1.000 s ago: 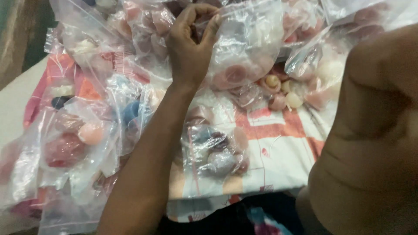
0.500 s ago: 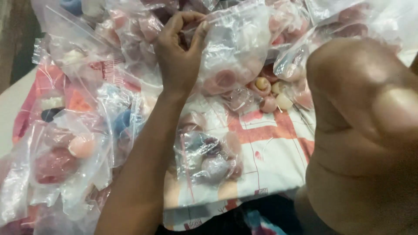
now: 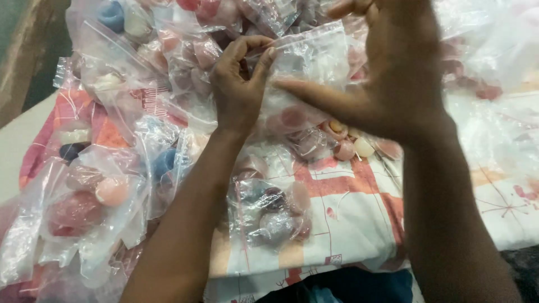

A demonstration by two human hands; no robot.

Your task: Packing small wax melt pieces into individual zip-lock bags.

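Two hands (image 3: 314, 84) pinch one clear zip bag (image 3: 306, 62) among many.

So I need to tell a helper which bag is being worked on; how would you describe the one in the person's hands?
Start at the patterned cloth heaped with clear bags. Near the top middle, the left hand pinches the zip edge of one clear zip bag, with the right hand beside it. Unlike the bags lying flat around it, it is lifted up, with pinkish round pieces at its bottom.
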